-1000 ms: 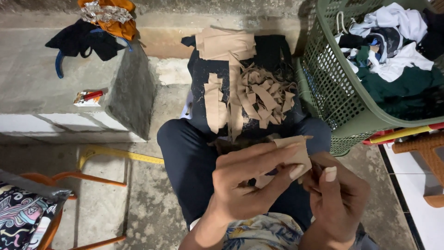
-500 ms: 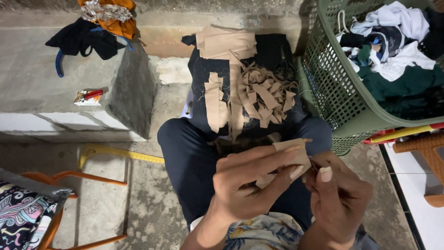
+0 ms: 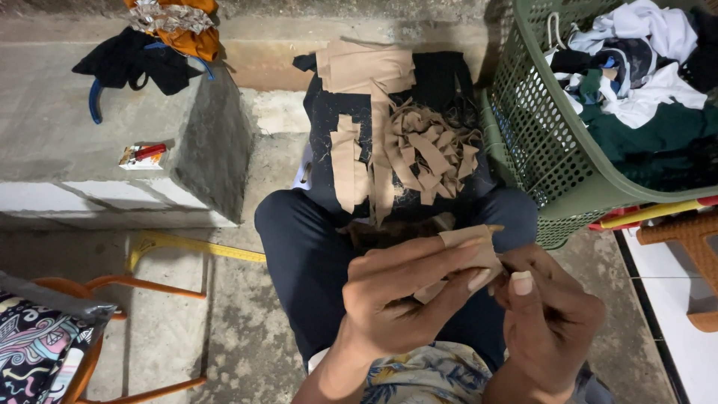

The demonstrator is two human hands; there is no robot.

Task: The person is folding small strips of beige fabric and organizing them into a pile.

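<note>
My left hand (image 3: 407, 295) pinches a small tan piece of fabric (image 3: 467, 243) between thumb and fingers, low in the middle of the head view. My right hand (image 3: 550, 318) is closed right beside it, touching the same piece; a thin pointed tip pokes out at the piece's top right, and I cannot tell what it belongs to. Beyond my hands, a dark cloth (image 3: 336, 112) lies over my legs and the step, with a heap of tan fabric strips (image 3: 430, 153) and flat tan pieces (image 3: 366, 67) on it.
A green laundry basket (image 3: 553, 172) full of clothes stands at the right. A concrete block (image 3: 97, 150) at the left carries dark and orange clothes and a small box. A yellow measuring tape (image 3: 194, 245) lies on the floor, an orange chair frame (image 3: 142, 288) at lower left.
My hands have shifted slightly around the tan piece, my right thumb now raised beside it. Everything else stays as it was.
</note>
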